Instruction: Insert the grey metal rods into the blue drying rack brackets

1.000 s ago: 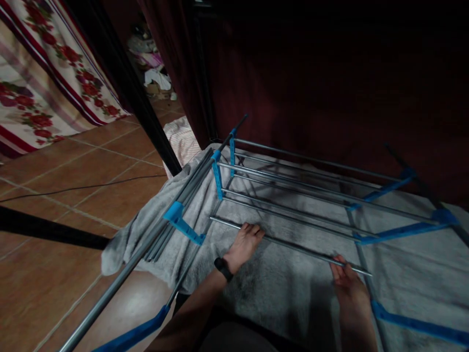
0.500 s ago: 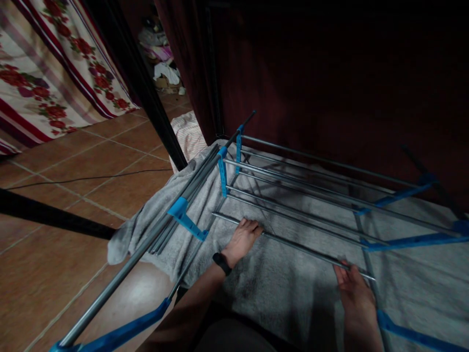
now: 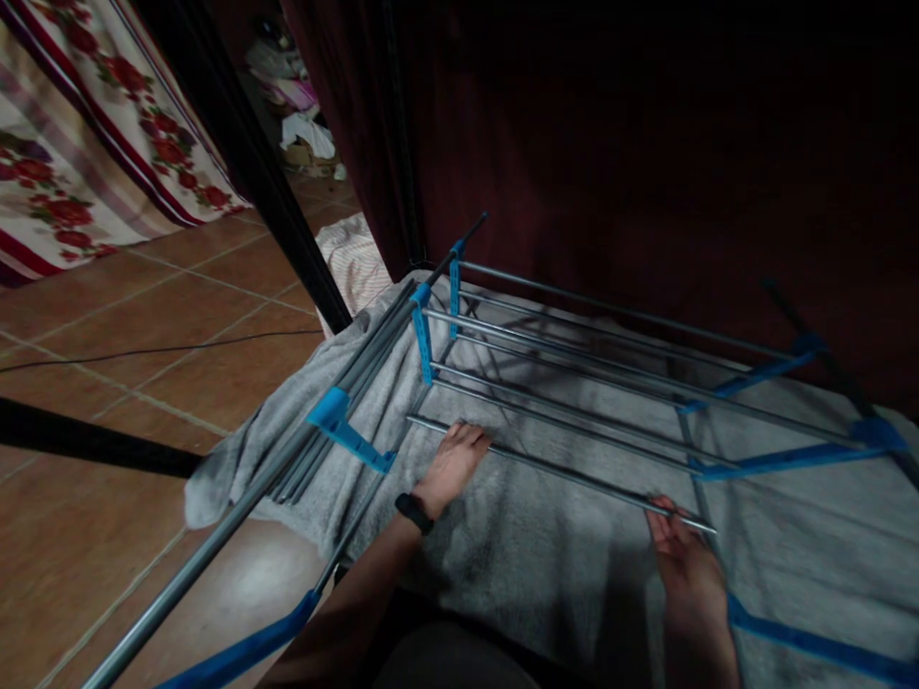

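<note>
Both hands hold one loose grey metal rod (image 3: 567,469) that lies slantwise above the grey blanket. My left hand (image 3: 454,459), a black band on its wrist, is closed over the rod from above near its left end. Close to the opposite end, my right hand (image 3: 683,547) has its fingers under the rod and its thumb beside it. Around them stands a partly built rack of metal tubes with blue plastic brackets. One blue bracket (image 3: 345,429) is left of my left hand; a row of fixed crossbars (image 3: 574,349) runs beyond the rod.
Several loose grey tubes (image 3: 305,469) lie bundled on the blanket (image 3: 531,565) at the left. Black frame posts (image 3: 287,211) rise beside the tiled floor (image 3: 107,402), where a thin cable runs. Behind the rack hangs a dark red cloth (image 3: 610,144); a floral curtain (image 3: 107,124) hangs left.
The view has swung slightly, so the rack appears farther left. Both hands keep hold of the same rod, with little visible movement of the rod against the rack.
</note>
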`<action>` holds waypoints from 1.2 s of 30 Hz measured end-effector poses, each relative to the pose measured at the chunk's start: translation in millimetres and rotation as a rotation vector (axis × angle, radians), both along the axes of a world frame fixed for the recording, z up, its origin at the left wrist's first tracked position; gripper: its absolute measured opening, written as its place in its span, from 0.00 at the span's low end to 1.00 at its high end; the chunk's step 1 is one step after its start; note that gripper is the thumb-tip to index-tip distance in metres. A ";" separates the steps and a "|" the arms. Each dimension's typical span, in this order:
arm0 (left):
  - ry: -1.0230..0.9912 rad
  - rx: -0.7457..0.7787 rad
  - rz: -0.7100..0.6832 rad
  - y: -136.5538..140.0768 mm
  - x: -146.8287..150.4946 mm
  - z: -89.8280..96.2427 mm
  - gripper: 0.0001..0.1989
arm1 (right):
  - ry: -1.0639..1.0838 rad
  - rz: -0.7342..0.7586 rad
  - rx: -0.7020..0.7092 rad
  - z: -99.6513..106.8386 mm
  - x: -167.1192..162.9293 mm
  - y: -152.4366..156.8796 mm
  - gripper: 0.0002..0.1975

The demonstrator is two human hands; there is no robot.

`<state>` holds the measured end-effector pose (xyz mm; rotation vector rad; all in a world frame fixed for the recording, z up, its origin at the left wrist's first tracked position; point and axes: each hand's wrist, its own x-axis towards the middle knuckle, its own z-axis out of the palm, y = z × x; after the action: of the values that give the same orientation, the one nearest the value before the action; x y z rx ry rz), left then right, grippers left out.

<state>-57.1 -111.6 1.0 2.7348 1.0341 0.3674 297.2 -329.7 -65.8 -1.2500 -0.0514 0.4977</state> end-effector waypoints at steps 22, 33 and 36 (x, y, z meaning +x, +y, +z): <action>-0.067 0.015 0.098 10.8 -22.5 -3.4 0.17 | 0.060 -0.086 0.032 13.9 -12.3 19.5 0.10; -0.163 0.100 0.324 12.7 -44.6 -2.5 0.15 | 0.173 -0.053 0.092 9.5 2.5 14.6 0.13; -0.180 0.142 0.449 15.4 -53.2 -3.2 0.15 | 0.159 -0.075 0.101 12.9 2.3 14.9 0.12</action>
<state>-110.2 -96.2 -2.2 2.5014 1.6183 0.7654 299.5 -314.8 -52.9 -1.1067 0.1030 0.5212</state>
